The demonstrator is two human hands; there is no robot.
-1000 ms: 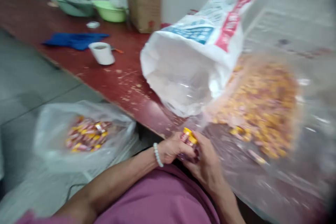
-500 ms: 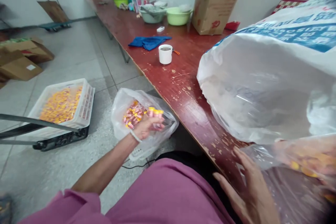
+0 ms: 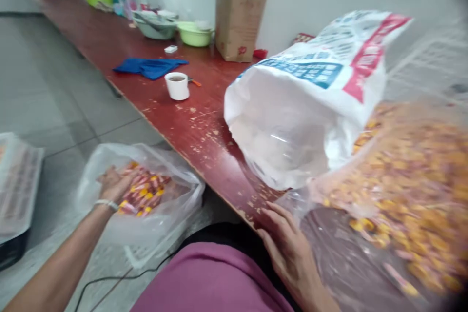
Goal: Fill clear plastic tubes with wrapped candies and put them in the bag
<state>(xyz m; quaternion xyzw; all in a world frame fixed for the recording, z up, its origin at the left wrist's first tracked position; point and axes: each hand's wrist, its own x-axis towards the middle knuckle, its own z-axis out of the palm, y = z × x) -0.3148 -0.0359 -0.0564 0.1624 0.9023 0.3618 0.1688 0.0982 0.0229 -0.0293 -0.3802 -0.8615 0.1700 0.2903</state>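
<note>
My left hand [image 3: 115, 184] reaches down into a clear plastic bag [image 3: 186, 187] by the table's side. Its fingers are blurred but look stretched out over the left edge of a pile of small pink tubes with yellow caps [image 3: 148, 192]; I make out no tube gripped in it. My right hand [image 3: 287, 241] is open, thumb and fingers apart, at the front edge of the red table [image 3: 208, 144]. Beside it lies a clear plastic sheet or bag [image 3: 329, 248], with a large heap of similar yellow-capped pieces [image 3: 420, 190] to the right.
A big white printed sack [image 3: 310, 87] lies on the table, its mouth facing me. Farther along are a white cup [image 3: 178, 88], a blue cloth [image 3: 149, 67], basins [image 3: 195, 36] and a tall carton [image 3: 239, 19]. A white crate [image 3: 18, 190] stands on the floor at left.
My left hand held several yellow-capped tubes above the bag; it is now lower, at the pile, with none visible in it. The view has swung right, showing more of the heap.
</note>
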